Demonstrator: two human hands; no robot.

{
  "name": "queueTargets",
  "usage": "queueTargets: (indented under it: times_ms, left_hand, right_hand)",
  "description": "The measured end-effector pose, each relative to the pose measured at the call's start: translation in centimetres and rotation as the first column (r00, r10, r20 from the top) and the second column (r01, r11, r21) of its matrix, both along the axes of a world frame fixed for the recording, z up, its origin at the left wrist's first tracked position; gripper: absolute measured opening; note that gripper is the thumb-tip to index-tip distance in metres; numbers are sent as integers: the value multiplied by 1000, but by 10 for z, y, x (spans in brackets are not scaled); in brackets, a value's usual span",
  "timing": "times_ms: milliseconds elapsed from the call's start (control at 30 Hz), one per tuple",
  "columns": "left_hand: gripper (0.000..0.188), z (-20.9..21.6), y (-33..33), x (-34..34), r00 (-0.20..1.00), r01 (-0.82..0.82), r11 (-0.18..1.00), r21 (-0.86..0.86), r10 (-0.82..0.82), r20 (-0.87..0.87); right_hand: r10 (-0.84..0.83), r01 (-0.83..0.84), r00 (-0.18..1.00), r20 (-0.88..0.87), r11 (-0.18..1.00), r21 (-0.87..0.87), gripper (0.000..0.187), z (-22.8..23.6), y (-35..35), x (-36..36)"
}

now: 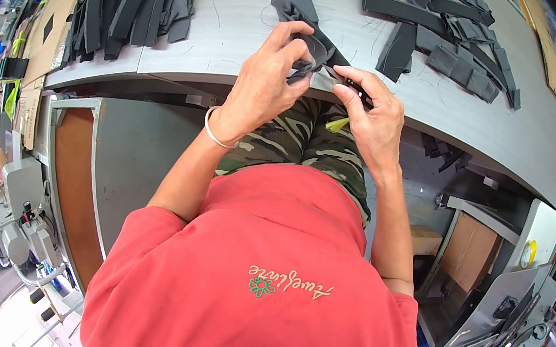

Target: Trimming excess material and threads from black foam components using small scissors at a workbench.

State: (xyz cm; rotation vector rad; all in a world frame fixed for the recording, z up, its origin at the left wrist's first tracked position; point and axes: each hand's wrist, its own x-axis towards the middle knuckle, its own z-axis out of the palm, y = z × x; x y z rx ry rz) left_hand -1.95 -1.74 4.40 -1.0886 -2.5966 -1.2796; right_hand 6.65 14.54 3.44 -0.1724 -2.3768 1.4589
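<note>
My left hand (265,80) is closed on a dark grey fabric strip (295,2), its fingers and thumb pinching a bunched part near the table's front edge. The strip's far part trails away over the pale table (230,30). In my right hand (374,119), thumb and fingers grip small black-handled thread snips (360,94). Their metal tip points left and meets the fabric beside my left fingers. A yellow-green piece (336,124) shows just below the right hand; what it hangs from is unclear.
A row of dark strips (134,11) lies at the table's left, a looser pile (460,43) at its right. Loose threads are scattered between. Beneath the tabletop stand a grey cabinet (147,156) and a cardboard box (470,249). Sewing machines (20,241) flank me.
</note>
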Motion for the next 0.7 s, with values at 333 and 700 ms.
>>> queueTargets:
  times_ms: [333, 700]
  left_hand:
    - [22, -45, 8, -8, 993, -100, 985, 137, 107, -46]
    - [24, -56, 13, -15, 991, -81, 983, 163, 97, -89]
  right_hand:
    - [-22, 22, 1000, 6, 999, 37, 21, -5, 0, -11]
    - [-93, 107, 994, -57, 939, 328, 18, -26, 4, -34]
